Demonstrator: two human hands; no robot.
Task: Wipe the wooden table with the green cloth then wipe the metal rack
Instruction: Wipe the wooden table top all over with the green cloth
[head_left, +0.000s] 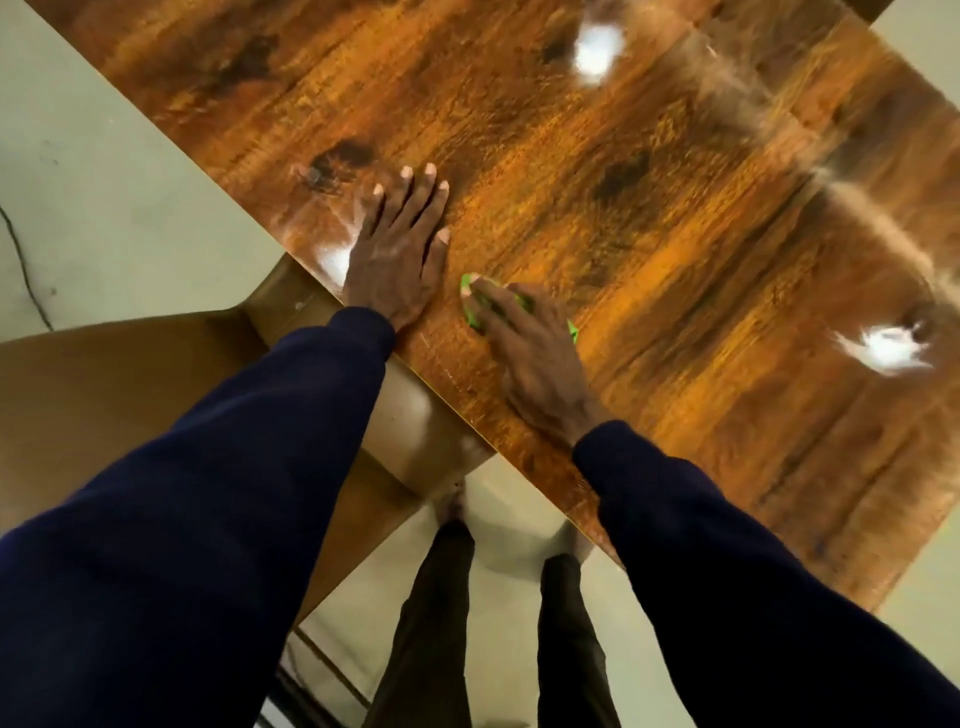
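The green cloth (472, 321) lies flat on the wooden tabletop (675, 208) close to the near edge, almost wholly covered by the right hand (524, 343); only thin green slivers show past the fingertips and by the little-finger side. That hand is spread over it with fingers laid out fairly straight, pressing down, not clutching. The left hand (397, 254) rests palm-down on the bare wood just beside it, fingers extended and holding nothing, likely as a brace. The cloth looks small, thin, soft and light, so it should bunch or slide out from under the fingers unless the palm keeps even pressure on it. The glossy surface, with its bright reflections, will probably let it glide easily. To carry it to the rack, pinching a gathered fold at an exposed edge seems the surest hold. The wiping appears to be at the table stage — the metal rack is not in view. A brown chair (130, 415) sits below the table edge.
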